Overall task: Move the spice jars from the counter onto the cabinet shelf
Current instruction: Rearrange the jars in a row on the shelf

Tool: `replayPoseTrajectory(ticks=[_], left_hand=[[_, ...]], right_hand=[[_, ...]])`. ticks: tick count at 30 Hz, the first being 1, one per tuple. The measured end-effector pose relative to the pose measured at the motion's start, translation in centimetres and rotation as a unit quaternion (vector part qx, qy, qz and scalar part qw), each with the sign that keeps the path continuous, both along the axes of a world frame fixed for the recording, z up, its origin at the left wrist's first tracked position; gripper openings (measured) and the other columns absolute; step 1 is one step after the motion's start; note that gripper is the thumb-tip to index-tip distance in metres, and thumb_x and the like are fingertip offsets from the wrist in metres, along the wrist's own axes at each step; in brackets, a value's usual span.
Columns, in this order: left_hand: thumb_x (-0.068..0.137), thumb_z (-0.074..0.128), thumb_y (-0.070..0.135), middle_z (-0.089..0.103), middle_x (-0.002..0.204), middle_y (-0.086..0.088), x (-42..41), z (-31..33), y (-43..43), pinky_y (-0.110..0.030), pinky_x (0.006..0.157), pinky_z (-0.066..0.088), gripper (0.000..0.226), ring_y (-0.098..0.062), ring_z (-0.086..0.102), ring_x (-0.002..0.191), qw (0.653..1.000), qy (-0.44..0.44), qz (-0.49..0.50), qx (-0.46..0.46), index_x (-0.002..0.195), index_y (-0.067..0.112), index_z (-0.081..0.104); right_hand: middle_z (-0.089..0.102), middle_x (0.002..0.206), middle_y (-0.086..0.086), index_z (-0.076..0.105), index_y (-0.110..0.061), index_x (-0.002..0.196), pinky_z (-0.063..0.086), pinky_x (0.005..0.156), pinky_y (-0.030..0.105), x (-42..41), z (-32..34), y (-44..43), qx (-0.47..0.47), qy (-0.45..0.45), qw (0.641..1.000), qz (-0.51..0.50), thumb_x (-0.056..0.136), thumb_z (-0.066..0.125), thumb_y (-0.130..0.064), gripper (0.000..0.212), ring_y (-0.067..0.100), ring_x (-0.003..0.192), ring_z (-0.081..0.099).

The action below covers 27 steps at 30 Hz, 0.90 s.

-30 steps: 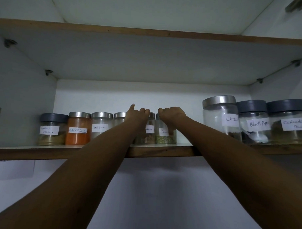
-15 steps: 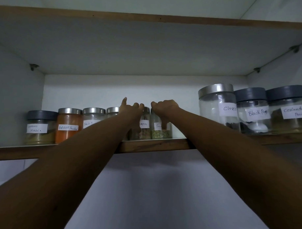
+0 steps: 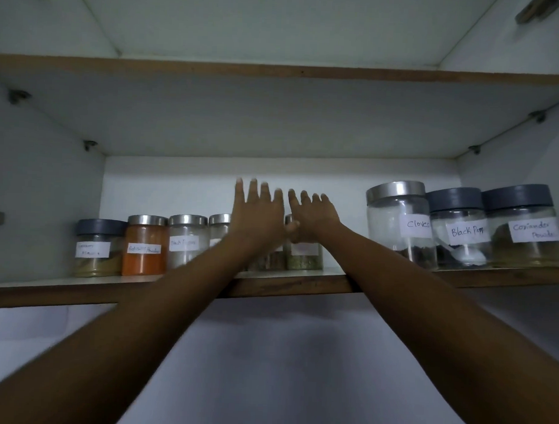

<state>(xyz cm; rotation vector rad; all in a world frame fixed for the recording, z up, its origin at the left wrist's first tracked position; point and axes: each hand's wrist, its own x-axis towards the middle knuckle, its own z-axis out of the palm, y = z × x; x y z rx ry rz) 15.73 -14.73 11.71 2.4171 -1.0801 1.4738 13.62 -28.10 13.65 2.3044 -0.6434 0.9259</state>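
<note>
White cabinet shelf (image 3: pixel 79 282) with brown front edge, labelled spice jars (image 3: pixel 145 245) in a row

Nine spice jars (image 3: pixel 188 256) stand on the shelf (image 3: pixel 79 282): six small ones from its left end to its middle, three large ones at its right end.

Three have grey lids: the garam masala jar (image 3: pixel 96 250), the large black pepper jar (image 3: pixel 458 232) and the coriander jar (image 3: pixel 521 229).

Four plainly show steel lids: the orange jar (image 3: pixel 145 248), the small black pepper jar (image 3: pixel 186 237), a half-hidden jar (image 3: pixel 218 230) and the cloves jar (image 3: pixel 396 222).

Two middle jars, brown-filled (image 3: pixel 268 261) and green-filled (image 3: pixel 304 260), have their lids mostly hidden.

There are two grips, the left grip (image 3: pixel 259 217) and the right grip (image 3: pixel 314 219).

Four metal pegs (image 3: pixel 90 145) show beneath one upper board (image 3: pixel 277 69).
</note>
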Motion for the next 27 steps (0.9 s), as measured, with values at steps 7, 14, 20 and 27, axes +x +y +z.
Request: replayPoseTrajectory(ticks=[7,14,20,27], left_hand=[[0.093,0.038,0.038,0.056,0.130,-0.006,-3.2,-4.4,2.5,-0.049,0.113,0.011,0.044,-0.025,0.040,0.129,0.987,0.083,-0.084,-0.108,0.130,0.017,0.049],[0.091,0.044,0.033,0.062,0.117,-0.006,-4.4,-4.1,2.8,-0.043,0.104,0.025,0.032,-0.023,0.049,0.117,0.994,0.018,-0.064,-0.084,0.113,0.017,0.061],[0.095,0.040,0.026,0.060,0.124,-0.006,-5.0,-3.9,2.9,-0.048,0.113,0.015,0.031,-0.024,0.043,0.125,0.998,-0.045,-0.031,-0.006,0.116,0.016,0.060],[0.093,0.044,0.031,0.054,0.131,-0.004,-8.7,-2.8,0.4,-0.050,0.114,-0.004,0.042,-0.021,0.037,0.131,0.996,-0.060,-0.060,0.017,0.131,0.015,0.049]], right_hand=[[0.060,0.097,0.013,0.053,-0.002,0.100,0.034,0.059,0.029,-2.9,0.5,4.1,-0.024,-0.177,0.974,0.141,0.084,0.053,-0.003,0.015,0.029,0.080,0.061],[0.060,0.090,0.012,0.056,-0.004,0.093,0.032,0.056,0.029,-9.9,0.9,7.0,-0.077,-0.301,0.922,0.231,0.084,0.041,0.001,0.018,0.030,0.073,0.059],[0.053,0.071,0.009,0.053,-0.004,0.073,0.029,0.050,0.029,-16.4,-0.6,2.3,-0.111,-0.331,0.910,0.224,0.074,0.050,0.000,0.005,0.022,0.061,0.042],[0.064,0.081,0.012,0.062,-0.003,0.083,0.042,0.067,0.036,-22.6,-1.9,-3.6,-0.124,-0.311,0.926,0.176,0.080,0.052,-0.010,0.013,0.027,0.072,0.056]])
